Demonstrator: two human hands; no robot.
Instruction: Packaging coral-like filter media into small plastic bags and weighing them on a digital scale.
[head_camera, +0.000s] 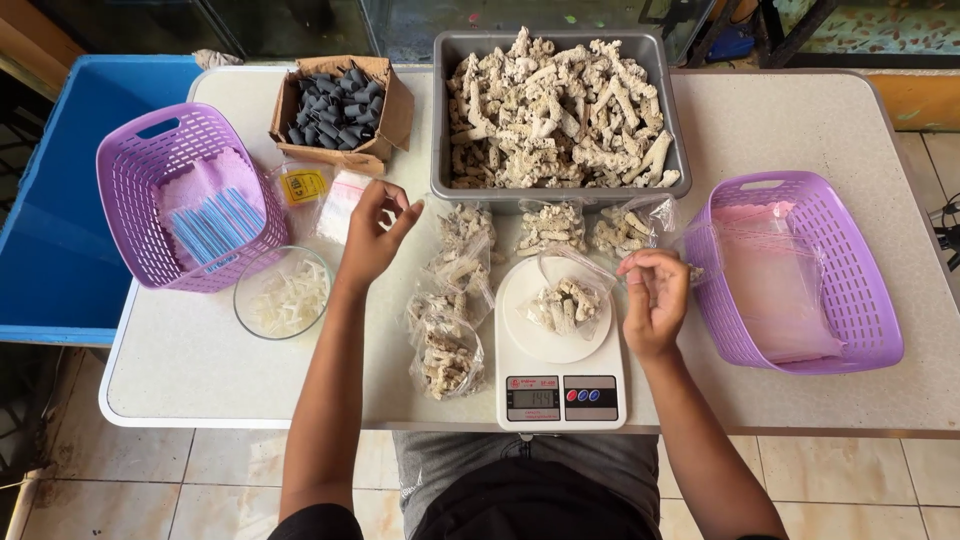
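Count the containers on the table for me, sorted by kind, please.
Purple baskets: 2, one at the left and one at the right
Grey tray of pale pieces: 1
Cardboard box of dark tubes: 1
Glass bowl: 1
Total: 5

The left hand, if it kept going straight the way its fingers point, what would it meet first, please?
The left hand points up and slightly right, toward the table's far edge. It would likely first meet the grey tray of pale chunks, near its front left corner, though its height above the table is unclear.
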